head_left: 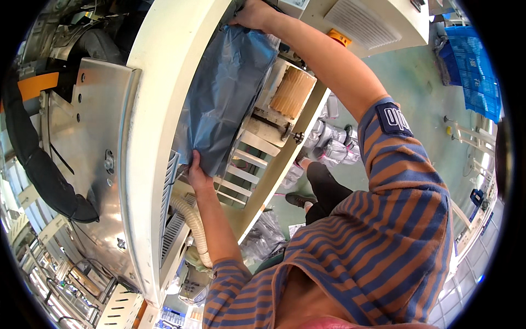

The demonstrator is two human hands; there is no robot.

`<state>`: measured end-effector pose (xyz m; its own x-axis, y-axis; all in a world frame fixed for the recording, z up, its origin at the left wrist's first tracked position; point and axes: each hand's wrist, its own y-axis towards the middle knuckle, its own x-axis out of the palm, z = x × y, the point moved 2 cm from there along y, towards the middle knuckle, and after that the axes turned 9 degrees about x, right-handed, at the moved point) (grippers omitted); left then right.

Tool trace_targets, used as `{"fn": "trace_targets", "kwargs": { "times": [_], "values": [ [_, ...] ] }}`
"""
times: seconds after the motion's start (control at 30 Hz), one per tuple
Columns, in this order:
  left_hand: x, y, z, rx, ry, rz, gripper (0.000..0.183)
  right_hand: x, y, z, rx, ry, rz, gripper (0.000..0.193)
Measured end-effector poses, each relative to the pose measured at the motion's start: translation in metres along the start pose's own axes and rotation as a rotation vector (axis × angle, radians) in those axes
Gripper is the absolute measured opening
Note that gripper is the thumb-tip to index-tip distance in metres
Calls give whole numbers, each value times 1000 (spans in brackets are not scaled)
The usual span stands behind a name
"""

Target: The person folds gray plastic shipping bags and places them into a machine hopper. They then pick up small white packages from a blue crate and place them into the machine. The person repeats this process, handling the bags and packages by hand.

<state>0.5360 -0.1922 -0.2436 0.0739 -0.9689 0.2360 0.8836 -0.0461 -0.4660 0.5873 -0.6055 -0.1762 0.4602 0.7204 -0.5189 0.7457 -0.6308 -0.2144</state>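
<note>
A large, crinkled blue-grey plastic bag point(224, 93) lies stretched along the inside of a cream machine frame. My left hand point(199, 174) grips its near end, thumb on top and the other fingers mostly hidden under the film. At the far end, my right hand point(253, 15) is closed around the bag's upper edge, its fingertips partly lost in shadow. Beside the bag, to the right, sits a ribbed tan roller or block point(291, 92) on a metal mount. Below that are pale slats point(246, 164) with gaps between them.
A cream frame beam point(156, 109) and metal panel point(104, 131) with a black sleeved cable point(41, 170) stand at left. A ribbed hose point(194, 225) runs below my left forearm. Clear plastic bundles point(334, 142) lie on the floor; an orange-yellow knob point(339, 37) is near my right forearm.
</note>
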Motion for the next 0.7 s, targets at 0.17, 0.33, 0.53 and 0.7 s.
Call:
{"fn": "trace_targets", "kwargs": {
  "times": [0.17, 0.33, 0.53, 0.7],
  "values": [
    [-2, 2, 0, -41, -57, -17, 46, 6, 11, 5, 31, 32, -53, 33],
    [3, -3, 5, -44, -5, 10, 44, 7, 8, 9, -95, -136, 60, 32],
    [3, -5, 8, -53, 11, 22, 43, -8, -13, -8, -27, -101, 13, 38],
    [7, -8, 10, -3, 98, 34, 39, -4, -23, -3, 98, 60, -69, 44]
  ]
}}
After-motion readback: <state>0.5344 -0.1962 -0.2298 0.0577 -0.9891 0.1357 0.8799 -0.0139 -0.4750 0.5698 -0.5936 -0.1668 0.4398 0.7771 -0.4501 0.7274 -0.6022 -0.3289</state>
